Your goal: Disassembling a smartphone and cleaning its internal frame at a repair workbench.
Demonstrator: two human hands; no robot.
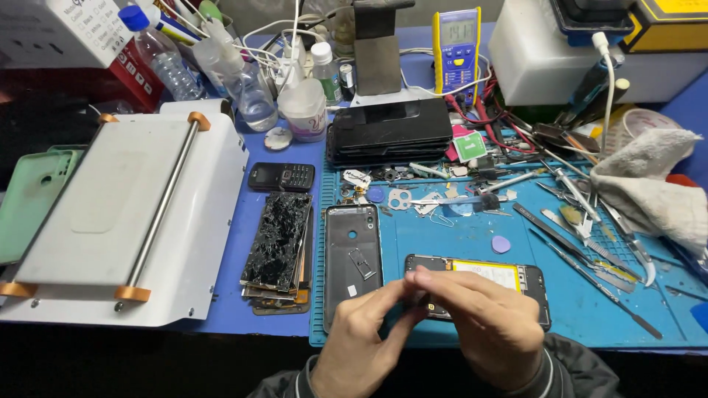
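Your hands meet over the near left corner of the opened phone (pixel 509 284), which lies flat on the blue mat (pixel 457 236) at the near edge of the worktop. Your left hand (pixel 361 335) and right hand (pixel 483 320) press their fingertips together right at that corner, pinching something too small to make out; whether it is a part of the phone or a loose piece cannot be told.

The phone's back is already off: its yellow-labelled battery and dark frame show, so the opening is done, while the inside work looks unfinished and nothing is closed up yet. Just left of it on the mat lies the removed back cover (pixel 352 258), inner side up, with a small metal tray resting on it.

Farther left, off the mat, sits a stack of shattered screens (pixel 279 250), with a small keypad phone (pixel 282 177) beyond it and a white flat-topped machine (pixel 118 214) at the far left. To the right lie tweezers and thin pry tools (pixel 582 250) and a grey cloth (pixel 649 184). At the far side stand a pile of black panels (pixel 389 129) and a yellow meter (pixel 457 48).
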